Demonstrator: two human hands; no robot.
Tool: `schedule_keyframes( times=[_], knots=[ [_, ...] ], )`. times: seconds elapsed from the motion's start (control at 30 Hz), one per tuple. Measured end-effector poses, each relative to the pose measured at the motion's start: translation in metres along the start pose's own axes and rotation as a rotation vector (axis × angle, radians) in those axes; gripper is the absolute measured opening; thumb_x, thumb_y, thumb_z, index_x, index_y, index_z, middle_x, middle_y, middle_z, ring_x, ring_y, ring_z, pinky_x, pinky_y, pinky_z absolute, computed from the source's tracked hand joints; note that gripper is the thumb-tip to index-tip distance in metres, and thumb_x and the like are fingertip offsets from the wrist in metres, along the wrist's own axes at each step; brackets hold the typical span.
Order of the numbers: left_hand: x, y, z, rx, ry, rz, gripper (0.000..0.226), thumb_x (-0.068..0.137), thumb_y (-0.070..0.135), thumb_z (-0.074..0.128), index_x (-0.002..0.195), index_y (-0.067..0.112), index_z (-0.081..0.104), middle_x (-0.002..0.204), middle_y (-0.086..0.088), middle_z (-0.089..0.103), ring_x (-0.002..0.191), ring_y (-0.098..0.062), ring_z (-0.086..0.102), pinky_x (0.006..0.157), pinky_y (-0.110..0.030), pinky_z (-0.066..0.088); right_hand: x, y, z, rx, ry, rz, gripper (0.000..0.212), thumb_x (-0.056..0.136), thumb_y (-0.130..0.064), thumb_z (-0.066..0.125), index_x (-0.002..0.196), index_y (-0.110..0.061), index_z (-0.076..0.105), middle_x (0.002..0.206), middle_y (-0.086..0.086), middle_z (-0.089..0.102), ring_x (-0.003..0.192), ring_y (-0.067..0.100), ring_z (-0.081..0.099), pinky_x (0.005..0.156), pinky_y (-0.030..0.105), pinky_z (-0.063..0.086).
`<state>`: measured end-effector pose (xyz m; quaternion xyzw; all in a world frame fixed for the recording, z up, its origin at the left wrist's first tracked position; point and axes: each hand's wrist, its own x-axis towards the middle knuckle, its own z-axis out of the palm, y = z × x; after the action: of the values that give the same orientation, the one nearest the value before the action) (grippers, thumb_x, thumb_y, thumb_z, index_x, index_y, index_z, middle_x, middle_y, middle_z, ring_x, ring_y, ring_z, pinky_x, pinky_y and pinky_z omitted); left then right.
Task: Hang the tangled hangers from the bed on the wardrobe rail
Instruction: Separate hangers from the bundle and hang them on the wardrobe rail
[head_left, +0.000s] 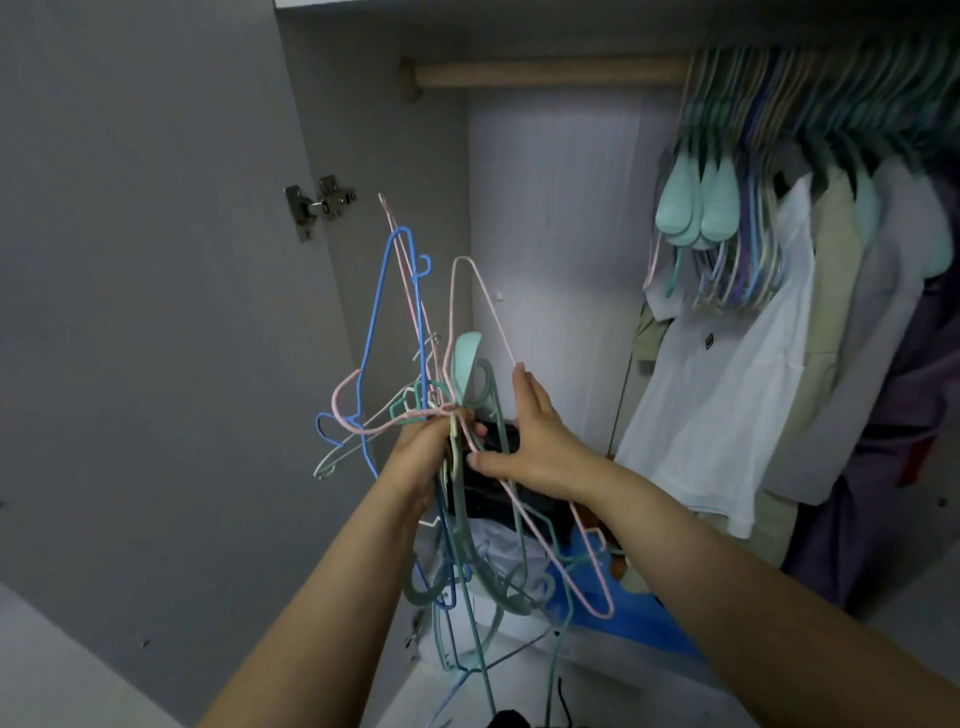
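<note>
A tangled bundle of hangers (415, 364) in blue, pink, white and mint green fills the middle of the view, in front of the open wardrobe. My left hand (423, 452) grips the bundle at its knot of hooks. My right hand (530, 441) is on a pink wire hanger (480, 306) within the bundle; its fingers lie straight along the wire and its thumb presses from below. The wooden wardrobe rail (545, 73) runs across the top, bare at its left part.
Many hangers (727, 208) and shirts (727, 374) hang crowded on the rail's right part. The open grey wardrobe door (156, 260) with its metal hinge (319, 205) stands at left. Folded clothes and a blue bag (634, 618) lie on the wardrobe floor.
</note>
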<state>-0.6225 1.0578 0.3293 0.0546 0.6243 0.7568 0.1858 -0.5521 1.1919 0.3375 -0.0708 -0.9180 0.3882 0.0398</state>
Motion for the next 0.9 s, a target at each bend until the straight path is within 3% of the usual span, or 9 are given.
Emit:
schedule_keyframes(
  times=[0.1, 0.2, 0.3, 0.47, 0.57, 0.67, 0.73, 0.83, 0.9],
  knots=[
    [0.003, 0.007, 0.003, -0.047, -0.004, -0.002, 0.019, 0.085, -0.004, 0.053, 0.072, 0.002, 0.065, 0.058, -0.007, 0.068, 0.053, -0.016, 0.064, 0.055, -0.025, 0.054, 0.002, 0.007, -0.017, 0.285, 0.101, -0.011, 0.107, 0.08, -0.05, 0.068, 0.152, -0.027, -0.008, 0.155, 0.003, 0.017, 0.128, 0.017, 0.042, 0.101, 0.03, 0.038],
    [0.005, 0.015, 0.003, 0.006, -0.01, 0.009, 0.018, 0.088, -0.002, 0.052, 0.073, 0.0, 0.063, 0.054, -0.004, 0.066, 0.045, -0.009, 0.061, 0.044, -0.017, 0.047, 0.015, 0.001, -0.045, 0.548, 0.21, 0.037, 0.091, 0.082, -0.053, 0.062, 0.152, -0.023, 0.012, 0.153, 0.004, 0.03, 0.121, 0.017, 0.05, 0.102, 0.04, 0.044],
    [0.008, 0.022, 0.004, 0.033, -0.008, -0.004, 0.018, 0.088, 0.001, 0.053, 0.073, 0.001, 0.063, 0.055, -0.003, 0.067, 0.043, -0.009, 0.06, 0.042, -0.016, 0.046, 0.049, -0.025, -0.086, 0.741, 0.374, 0.102, 0.063, 0.092, -0.046, 0.051, 0.143, -0.013, 0.034, 0.139, 0.008, 0.043, 0.11, 0.023, 0.058, 0.092, 0.038, 0.053],
    [0.012, 0.035, 0.014, 0.026, -0.02, 0.008, 0.019, 0.089, 0.0, 0.051, 0.073, 0.002, 0.061, 0.053, -0.002, 0.066, 0.044, -0.008, 0.06, 0.045, -0.015, 0.046, 0.104, -0.078, -0.152, 1.182, 0.428, 0.201, 0.063, 0.083, -0.059, 0.054, 0.132, -0.02, 0.045, 0.128, 0.005, 0.042, 0.114, 0.024, 0.049, 0.081, 0.033, 0.048],
    [0.016, 0.042, 0.019, 0.023, -0.018, 0.01, 0.019, 0.089, 0.0, 0.051, 0.072, 0.002, 0.06, 0.053, -0.003, 0.066, 0.043, -0.008, 0.06, 0.045, -0.015, 0.046, 0.127, -0.096, -0.187, 1.215, 0.488, 0.201, 0.066, 0.083, -0.059, 0.055, 0.133, -0.019, 0.045, 0.123, 0.004, 0.047, 0.097, 0.023, 0.05, 0.072, 0.033, 0.048],
    [0.017, 0.048, 0.022, 0.03, -0.014, 0.014, 0.019, 0.089, 0.001, 0.052, 0.073, 0.001, 0.062, 0.054, -0.003, 0.066, 0.044, -0.008, 0.06, 0.045, -0.015, 0.046, 0.147, -0.092, -0.213, 1.251, 0.54, 0.257, 0.069, 0.08, -0.061, 0.058, 0.134, -0.02, 0.044, 0.13, 0.003, 0.044, 0.109, 0.028, 0.046, 0.08, 0.038, 0.05],
    [0.019, 0.051, 0.023, 0.019, -0.013, 0.017, 0.019, 0.089, 0.002, 0.053, 0.072, 0.001, 0.062, 0.055, -0.004, 0.066, 0.044, -0.009, 0.06, 0.045, -0.015, 0.046, 0.158, -0.083, -0.226, 1.237, 0.558, 0.303, 0.064, 0.079, -0.064, 0.058, 0.126, -0.023, 0.045, 0.133, 0.003, 0.043, 0.109, 0.028, 0.044, 0.076, 0.037, 0.049],
    [0.022, 0.053, 0.022, 0.051, -0.001, 0.021, 0.021, 0.089, 0.004, 0.054, 0.07, 0.003, 0.063, 0.057, -0.004, 0.066, 0.047, -0.011, 0.058, 0.045, -0.016, 0.045, 0.17, -0.066, -0.231, 1.218, 0.565, 0.359, 0.057, 0.081, -0.065, 0.054, 0.119, -0.024, 0.045, 0.12, 0.0, 0.042, 0.107, 0.026, 0.045, 0.079, 0.035, 0.049],
    [0.024, 0.053, 0.023, 0.046, 0.002, 0.016, 0.022, 0.089, 0.002, 0.053, 0.069, 0.001, 0.062, 0.056, -0.005, 0.065, 0.044, -0.01, 0.057, 0.042, -0.015, 0.043, 0.179, -0.054, -0.232, 1.187, 0.566, 0.399, 0.059, 0.077, -0.069, 0.053, 0.114, -0.024, 0.051, 0.117, -0.001, 0.05, 0.104, 0.025, 0.05, 0.069, 0.035, 0.05]
  ],
)
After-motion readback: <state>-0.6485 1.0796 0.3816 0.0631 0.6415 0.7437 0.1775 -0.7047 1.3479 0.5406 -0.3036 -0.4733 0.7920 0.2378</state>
